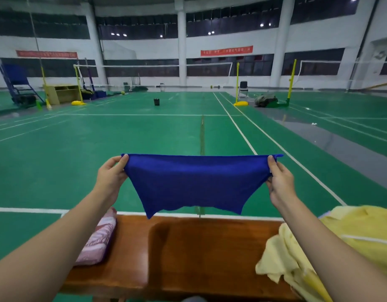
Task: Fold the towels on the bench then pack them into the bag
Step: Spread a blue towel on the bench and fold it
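Observation:
A blue towel [196,182] hangs spread in the air above the wooden bench [188,253]. My left hand [111,175] pinches its upper left corner and my right hand [279,182] pinches its upper right corner, so the top edge is stretched taut. The towel's lower edge dangles just above the bench's far edge. A folded pink-and-white patterned towel [99,240] lies on the bench at the left, partly behind my left forearm. A crumpled pale yellow towel [279,258] lies on the bench at the right. No bag is in view.
More yellow fabric [362,227] is piled at the bench's right end. Beyond the bench stretches a green badminton court with white lines, yellow net posts [237,83], a small black bin [156,102] and a chair [243,88] far off.

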The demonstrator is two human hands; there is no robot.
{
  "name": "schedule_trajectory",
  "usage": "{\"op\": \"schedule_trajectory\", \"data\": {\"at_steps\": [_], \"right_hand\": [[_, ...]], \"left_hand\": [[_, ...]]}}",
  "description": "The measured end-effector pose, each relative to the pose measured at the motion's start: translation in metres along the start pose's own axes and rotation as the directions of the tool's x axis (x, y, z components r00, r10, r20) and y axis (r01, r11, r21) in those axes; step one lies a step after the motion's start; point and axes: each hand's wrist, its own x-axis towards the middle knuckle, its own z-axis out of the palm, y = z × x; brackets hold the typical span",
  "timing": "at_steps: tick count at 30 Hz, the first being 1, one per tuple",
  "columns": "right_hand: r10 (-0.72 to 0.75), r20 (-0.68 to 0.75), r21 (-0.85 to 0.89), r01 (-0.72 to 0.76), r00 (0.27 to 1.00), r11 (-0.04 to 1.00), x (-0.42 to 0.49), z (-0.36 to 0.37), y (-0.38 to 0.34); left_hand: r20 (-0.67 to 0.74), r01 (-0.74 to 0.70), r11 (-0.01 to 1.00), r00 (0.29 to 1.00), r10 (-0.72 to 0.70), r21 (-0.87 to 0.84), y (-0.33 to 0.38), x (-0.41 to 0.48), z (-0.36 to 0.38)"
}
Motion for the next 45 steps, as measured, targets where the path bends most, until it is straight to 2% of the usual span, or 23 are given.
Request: {"op": "schedule_trajectory", "data": {"at_steps": [6, 11, 16, 21, 32, 36, 40, 45], "right_hand": [[0.099, -0.054, -0.108, -0.104, 0.994, 0.989, -0.064, -0.057, 0.055], [0.194, -0.123, -0.261, -0.22, 0.973, 0.94, -0.097, -0.105, 0.107], [0.223, -0.187, -0.376, -0.28, 0.957, 0.883, -0.102, -0.124, 0.134], [0.205, -0.192, -0.487, -0.275, 0.96, 0.829, -0.095, -0.124, 0.147], [0.055, -0.157, -0.667, -0.147, 0.986, 0.73, -0.042, -0.09, 0.163], [-0.004, -0.138, -0.766, -0.104, 0.99, 0.634, -0.023, -0.083, 0.182], [-0.051, -0.067, -0.887, -0.036, 0.996, 0.461, -0.011, -0.083, 0.195], [-0.058, 0.02, -0.974, 0.033, 0.998, 0.226, 0.0, -0.085, 0.215]], "left_hand": [[-0.063, 0.123, 0.992, 0.99, -0.125, -0.03, -0.052, -0.072, -0.029], [-0.105, 0.319, 0.94, 0.946, -0.307, 0.125, -0.104, -0.11, -0.052], [-0.197, 0.42, 0.842, 0.906, -0.374, 0.337, -0.146, -0.125, -0.059], [-0.209, 0.392, 0.816, 0.919, -0.333, 0.424, -0.164, -0.121, -0.058], [-0.282, 0.301, 0.81, 0.943, -0.175, 0.503, -0.179, -0.068, -0.054], [-0.261, 0.263, 0.718, 0.958, -0.117, 0.644, -0.192, -0.053, -0.054], [-0.228, 0.23, 0.618, 0.97, -0.084, 0.752, -0.21, -0.037, -0.056], [-0.21, 0.208, 0.399, 0.977, -0.039, 0.893, -0.23, -0.023, -0.059]]}}
